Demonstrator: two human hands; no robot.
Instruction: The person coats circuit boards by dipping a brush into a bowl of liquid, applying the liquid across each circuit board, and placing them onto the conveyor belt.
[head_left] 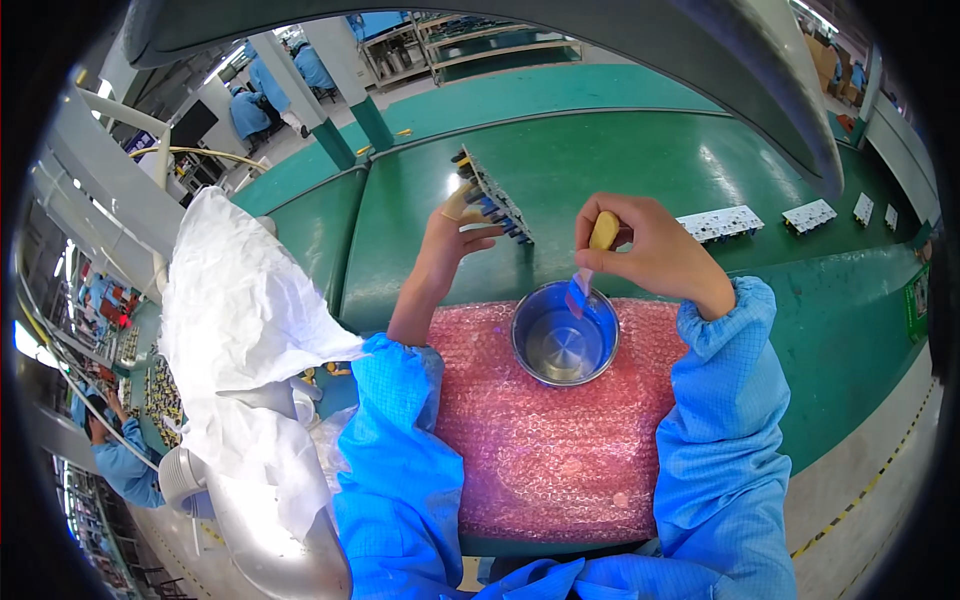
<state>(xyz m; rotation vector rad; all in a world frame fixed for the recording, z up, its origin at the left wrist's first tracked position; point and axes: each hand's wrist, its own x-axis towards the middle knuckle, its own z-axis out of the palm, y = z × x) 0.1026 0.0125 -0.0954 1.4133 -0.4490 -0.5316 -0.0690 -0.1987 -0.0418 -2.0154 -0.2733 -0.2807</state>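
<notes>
My left hand (455, 235) holds a circuit board (493, 195) up on edge above the green bench. Dark and yellow components stick out from the board's left side, toward my palm. In my right hand (645, 245) is a small brush with a yellowish handle (604, 231), gripped between thumb and fingers. The brush's bristles (577, 293) point down into the mouth of a round metal bowl (566, 340), near its upper right rim. Some clear liquid seems to lie at the bowl's bottom. Beneath the bowl is a pink bubble-wrap mat (560, 455).
Several white circuit boards (720, 223) lie in a row on the green bench (620, 150) to the right. A metal duct (270, 540) draped with white cloth (235, 300) stands close on my left. Overhead a dark curved hood (700, 60) crosses the view. Other people in blue work farther off.
</notes>
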